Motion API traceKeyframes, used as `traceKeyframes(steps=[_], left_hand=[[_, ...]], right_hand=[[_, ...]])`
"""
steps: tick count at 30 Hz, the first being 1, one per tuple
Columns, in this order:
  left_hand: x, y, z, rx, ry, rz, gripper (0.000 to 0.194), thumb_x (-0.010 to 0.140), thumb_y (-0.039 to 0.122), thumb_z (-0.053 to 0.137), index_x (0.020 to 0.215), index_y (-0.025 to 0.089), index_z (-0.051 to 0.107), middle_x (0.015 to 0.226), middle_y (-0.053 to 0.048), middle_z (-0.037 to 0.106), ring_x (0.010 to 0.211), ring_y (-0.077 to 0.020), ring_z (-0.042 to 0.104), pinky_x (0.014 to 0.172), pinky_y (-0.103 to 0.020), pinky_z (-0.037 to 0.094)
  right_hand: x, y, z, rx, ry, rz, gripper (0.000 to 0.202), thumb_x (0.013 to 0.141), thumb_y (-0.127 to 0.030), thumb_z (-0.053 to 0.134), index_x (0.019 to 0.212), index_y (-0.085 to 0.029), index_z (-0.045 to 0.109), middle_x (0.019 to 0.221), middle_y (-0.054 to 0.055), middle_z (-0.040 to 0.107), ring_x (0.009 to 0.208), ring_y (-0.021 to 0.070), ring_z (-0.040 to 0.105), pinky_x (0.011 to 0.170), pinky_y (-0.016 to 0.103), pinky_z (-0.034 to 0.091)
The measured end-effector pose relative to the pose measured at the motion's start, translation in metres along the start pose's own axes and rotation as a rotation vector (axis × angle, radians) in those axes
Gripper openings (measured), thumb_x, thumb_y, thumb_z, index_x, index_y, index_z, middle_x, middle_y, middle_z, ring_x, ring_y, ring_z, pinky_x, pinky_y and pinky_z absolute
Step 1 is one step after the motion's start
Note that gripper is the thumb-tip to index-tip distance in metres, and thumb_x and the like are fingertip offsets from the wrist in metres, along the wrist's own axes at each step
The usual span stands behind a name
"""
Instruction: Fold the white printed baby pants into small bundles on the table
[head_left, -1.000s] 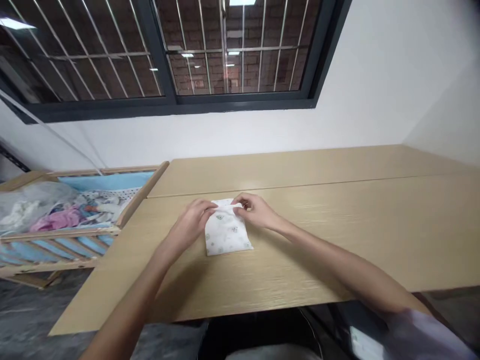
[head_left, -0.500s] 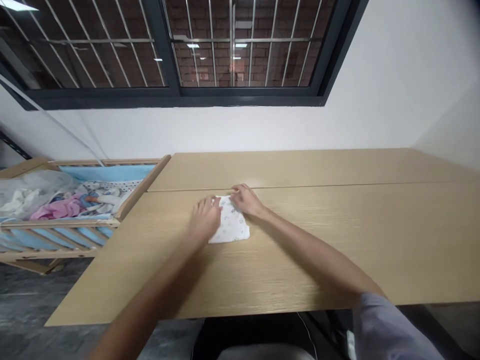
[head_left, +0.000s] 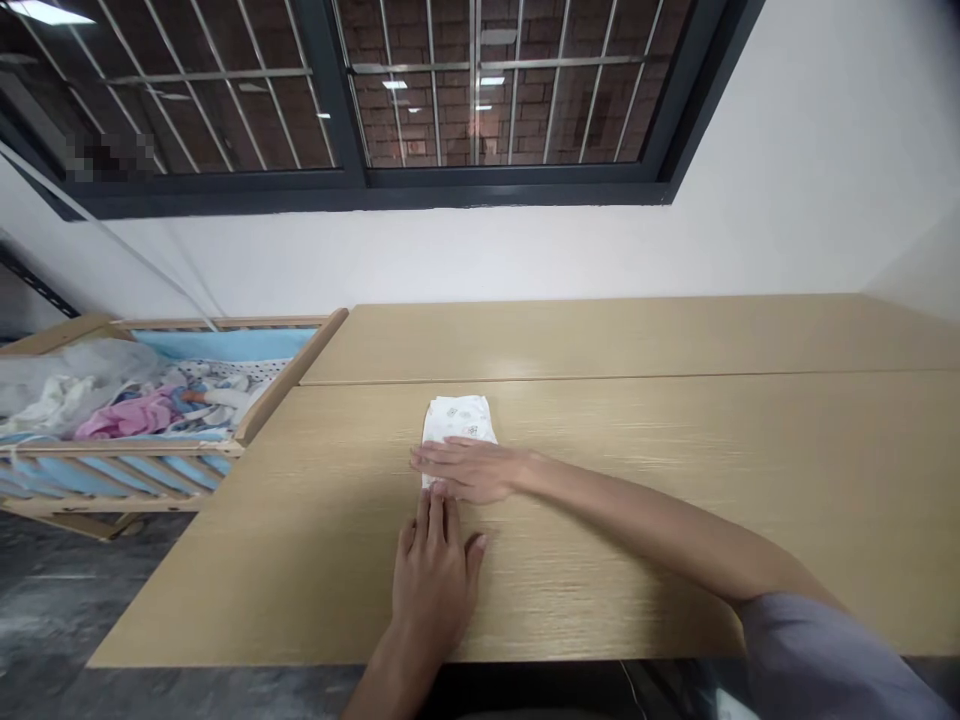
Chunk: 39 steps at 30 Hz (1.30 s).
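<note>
Right hand (head_left: pixel 471 470) moved nearer, flattened across printed cloth (head_left: pixel 459 416)

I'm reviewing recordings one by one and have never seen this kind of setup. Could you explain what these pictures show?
There is no robot here: a person works with two bare hands. All three pictures come from one camera worn on the head, looking forward and down.

On the light wooden table lies a small white patterned cloth. The right hand lies flat across it; the left hand has its fingertips at the cloth's near edge. Neither hand grips anything.

To the left stands a wooden slatted crib with blue lining, holding pink fabric among other pieces. Behind the table is a dark-framed, barred window.
</note>
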<state>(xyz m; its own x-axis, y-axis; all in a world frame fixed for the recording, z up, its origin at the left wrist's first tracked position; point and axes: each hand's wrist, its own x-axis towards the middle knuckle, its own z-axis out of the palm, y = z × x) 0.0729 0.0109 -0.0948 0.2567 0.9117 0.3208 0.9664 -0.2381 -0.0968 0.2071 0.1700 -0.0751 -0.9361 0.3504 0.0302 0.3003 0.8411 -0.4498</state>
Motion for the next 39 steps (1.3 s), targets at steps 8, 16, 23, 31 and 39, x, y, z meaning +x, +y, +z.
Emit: traceKeyframes(steps=[8,16,23,31,39], left_hand=[[0.000,-0.002,-0.001,0.009,-0.047,-0.006,0.052,0.102,0.037,0.041,0.142,0.005,0.052,0.152,-0.024,0.047,0.138,-0.0345,0.050,0.099,-0.048,0.051],[0.009,-0.022,-0.009,-0.128,-0.110,0.055,0.044,0.102,0.033,0.040,0.137,0.012,0.057,0.148,-0.020,0.054,0.133,-0.0338,0.055,0.100,-0.052,0.050],[0.030,-0.077,-0.014,-0.371,-0.131,0.203,0.036,0.101,0.020,0.039,0.128,0.021,0.063,0.129,-0.008,0.069,0.122,-0.0225,0.060,0.104,-0.040,0.047],[0.046,-0.071,-0.016,-0.191,-0.123,0.240,0.027,0.098,0.011,0.042,0.098,0.020,0.067,0.104,-0.008,0.070,0.101,-0.0247,0.063,0.094,-0.043,0.043],[0.067,-0.075,-0.035,-0.307,-0.163,0.148,0.026,0.101,0.024,0.038,0.098,0.021,0.064,0.101,-0.007,0.071,0.102,-0.0236,0.063,0.091,-0.040,0.039]], right_hand=[[0.014,0.079,-0.040,-0.160,0.070,0.148,0.064,0.106,-0.048,0.028,0.162,-0.018,0.023,0.168,0.006,0.014,0.157,0.0210,0.009,0.128,0.042,0.004],[-0.007,0.050,-0.051,-0.140,0.299,0.163,0.062,0.103,-0.051,0.038,0.159,-0.024,0.032,0.167,0.007,0.024,0.154,0.0261,0.020,0.125,0.048,0.015],[-0.068,-0.026,-0.036,-0.091,0.234,0.190,0.048,0.090,-0.057,0.064,0.118,-0.018,0.068,0.111,0.012,0.065,0.100,0.0283,0.061,0.089,0.044,0.050],[-0.089,-0.045,0.015,-0.182,0.425,0.286,0.026,0.101,-0.018,0.042,0.113,-0.018,0.065,0.112,0.012,0.066,0.106,0.0258,0.059,0.093,0.044,0.046],[-0.075,-0.050,-0.012,0.047,0.486,0.473,0.013,0.092,-0.018,0.046,0.095,-0.019,0.059,0.098,0.010,0.067,0.090,0.0237,0.061,0.082,0.037,0.046]])
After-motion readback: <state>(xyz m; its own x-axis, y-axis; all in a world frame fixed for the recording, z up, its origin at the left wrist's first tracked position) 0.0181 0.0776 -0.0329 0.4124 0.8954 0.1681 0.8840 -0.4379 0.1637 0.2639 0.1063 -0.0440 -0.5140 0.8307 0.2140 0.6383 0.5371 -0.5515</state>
